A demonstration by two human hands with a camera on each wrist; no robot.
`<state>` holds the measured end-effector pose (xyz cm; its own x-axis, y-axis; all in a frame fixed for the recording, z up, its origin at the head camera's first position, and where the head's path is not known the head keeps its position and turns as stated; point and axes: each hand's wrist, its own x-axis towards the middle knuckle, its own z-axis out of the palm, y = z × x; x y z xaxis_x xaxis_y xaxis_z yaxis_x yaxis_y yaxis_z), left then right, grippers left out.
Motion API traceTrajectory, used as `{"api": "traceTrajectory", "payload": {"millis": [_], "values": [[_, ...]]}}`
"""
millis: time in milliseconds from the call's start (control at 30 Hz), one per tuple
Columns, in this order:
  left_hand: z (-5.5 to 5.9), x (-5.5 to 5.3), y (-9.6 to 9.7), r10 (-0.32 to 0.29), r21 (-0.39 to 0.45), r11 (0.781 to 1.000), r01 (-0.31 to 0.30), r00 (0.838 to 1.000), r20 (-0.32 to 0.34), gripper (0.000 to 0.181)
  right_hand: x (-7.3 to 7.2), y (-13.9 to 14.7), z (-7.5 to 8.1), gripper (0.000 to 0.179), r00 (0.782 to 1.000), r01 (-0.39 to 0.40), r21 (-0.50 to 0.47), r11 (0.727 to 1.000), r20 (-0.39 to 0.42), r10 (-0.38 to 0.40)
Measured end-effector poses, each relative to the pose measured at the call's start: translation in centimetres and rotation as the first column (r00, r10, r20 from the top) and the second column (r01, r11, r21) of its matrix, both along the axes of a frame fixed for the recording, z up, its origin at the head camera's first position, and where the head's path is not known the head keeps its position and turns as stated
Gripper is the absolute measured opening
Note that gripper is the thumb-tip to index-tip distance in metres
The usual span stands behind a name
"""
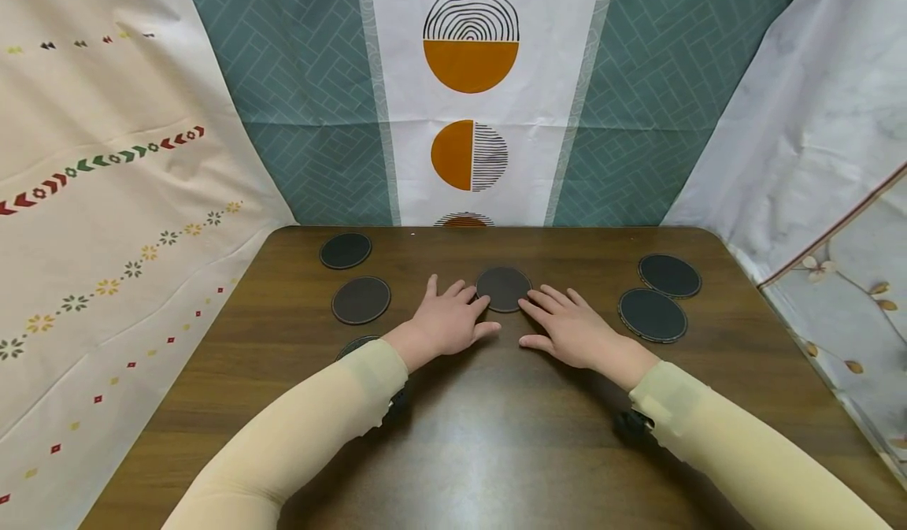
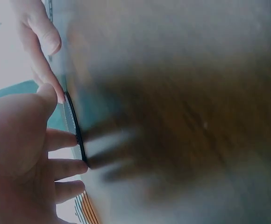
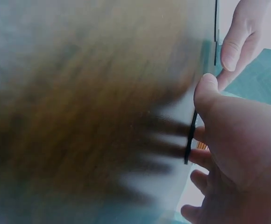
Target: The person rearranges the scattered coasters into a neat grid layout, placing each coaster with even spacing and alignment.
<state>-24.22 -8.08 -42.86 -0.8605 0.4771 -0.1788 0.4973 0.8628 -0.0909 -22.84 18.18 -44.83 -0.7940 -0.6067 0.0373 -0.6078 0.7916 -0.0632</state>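
A round dark coaster [image 1: 504, 288] lies flat on the brown wooden table between my two hands. My left hand [image 1: 446, 321] is at its left edge, fingers spread and fairly straight, with fingertips touching the rim. From the opposite side my right hand [image 1: 570, 327] reaches in, its index fingertip at the right edge and its thumb apart on the near side. The left wrist view shows the coaster's thin edge [image 2: 74, 123] against my fingertips. Seen from the right wrist, that dark edge [image 3: 190, 140] also meets the fingers.
On the left lie a far coaster [image 1: 346, 250], a middle coaster [image 1: 361, 300] and a near one [image 1: 357, 345] partly hidden by my left sleeve. Two coasters, a far one [image 1: 669, 275] and a near one [image 1: 653, 315], sit at right. Patterned cloths [image 1: 312, 120] hang around the table [image 1: 453, 451].
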Motion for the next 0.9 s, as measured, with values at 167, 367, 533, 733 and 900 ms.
{"api": "traceTrajectory", "payload": {"millis": [167,367,533,733,900], "values": [[0.1,0.8,0.5,-0.024,-0.006,1.0,0.024,1.0,0.002,0.077,1.1,0.9,-0.1,0.075,1.0,-0.016,-0.027,1.0,-0.006,0.016],[0.3,1.8,1.0,-0.048,-0.009,0.999,0.048,0.999,0.009,0.077,2.4,1.7,0.0,0.074,1.0,-0.03,-0.055,0.998,-0.01,0.03],[0.4,2.5,1.4,-0.076,-0.002,0.997,0.076,0.997,0.009,0.077,3.7,2.3,0.2,0.073,0.999,-0.032,-0.059,0.998,-0.005,0.031],[0.4,3.1,1.8,-0.093,-0.002,0.996,0.093,0.996,0.012,0.077,4.6,2.9,0.2,0.072,0.999,-0.032,-0.067,0.997,-0.009,0.031],[0.5,3.3,1.9,-0.099,-0.005,0.995,0.099,0.995,0.007,0.077,4.6,3.1,0.0,0.073,1.0,-0.028,-0.076,0.997,-0.015,0.027]]}}
